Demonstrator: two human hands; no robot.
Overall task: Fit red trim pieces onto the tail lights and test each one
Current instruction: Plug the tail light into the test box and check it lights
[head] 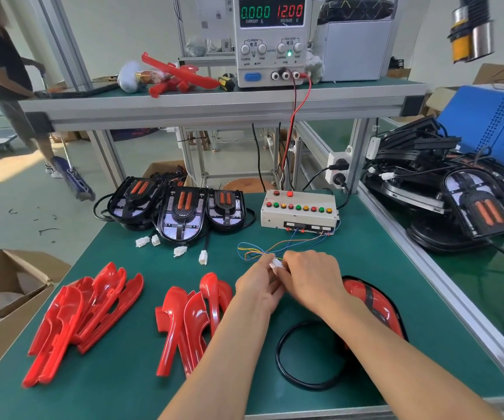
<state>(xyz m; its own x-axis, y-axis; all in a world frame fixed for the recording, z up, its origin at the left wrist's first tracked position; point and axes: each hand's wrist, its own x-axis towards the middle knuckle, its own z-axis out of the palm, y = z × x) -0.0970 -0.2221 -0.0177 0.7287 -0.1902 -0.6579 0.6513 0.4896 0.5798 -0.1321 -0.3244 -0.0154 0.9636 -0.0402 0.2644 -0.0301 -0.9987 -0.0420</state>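
Note:
My left hand (260, 283) and my right hand (311, 275) meet at mid-table, both pinching a white plug connector (276, 264) joined to thin coloured wires (275, 248) from the test box (299, 212). A tail light with red trim fitted (372, 304) lies under my right forearm, its black cable (284, 359) looped in front. Two heaps of loose red trim pieces lie on the green mat, one heap (84, 316) at left, the other (190, 316) nearer the middle. Three bare black tail lights (181, 216) stand at the back with white plugs (181, 251).
A power supply (270, 40) on the upper shelf reads 0.000 A, 12.00 V. More black tail lights (457, 189) are piled on the right bench. An open cardboard box (5, 298) sits left of the table. A person (5, 80) stands at far left.

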